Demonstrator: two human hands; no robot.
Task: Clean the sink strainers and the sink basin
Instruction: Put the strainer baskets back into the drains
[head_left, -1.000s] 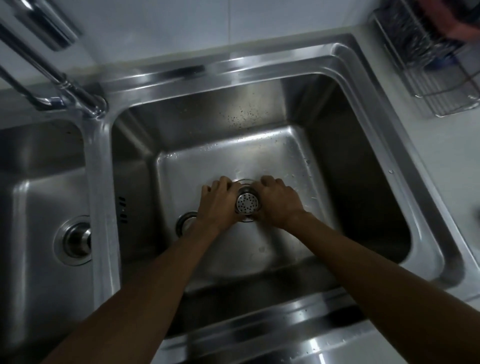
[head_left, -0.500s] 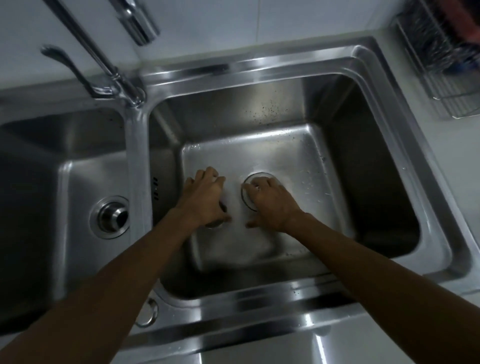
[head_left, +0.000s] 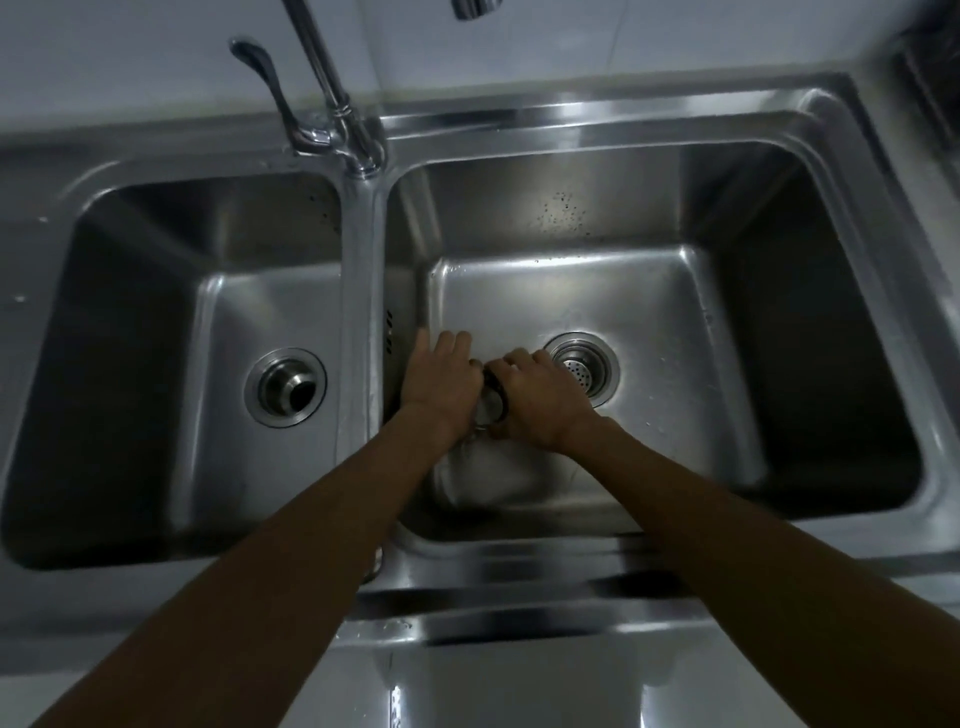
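In the steel double sink, the right basin (head_left: 649, 291) has a perforated strainer (head_left: 581, 370) seated in its drain. Just left of that drain, a second metal strainer (head_left: 492, 404) with a dark rim sits between my hands, mostly hidden by them. My left hand (head_left: 441, 387) holds it from the left. From the right, my right hand (head_left: 543, 402) grips it with fingers curled over its rim. The left basin (head_left: 156, 312) has an open drain (head_left: 287, 388) with no strainer in it.
A chrome faucet (head_left: 340, 109) with a lever handle (head_left: 270, 88) rises behind the divider between the basins. Water drops speckle the right basin's back wall. A dark rack (head_left: 930, 93) sits at the far right on the counter.
My right hand left the strainer seated in the right drain and moved left. Both hands now hold the second strainer. The view shifted left, showing the whole left basin.
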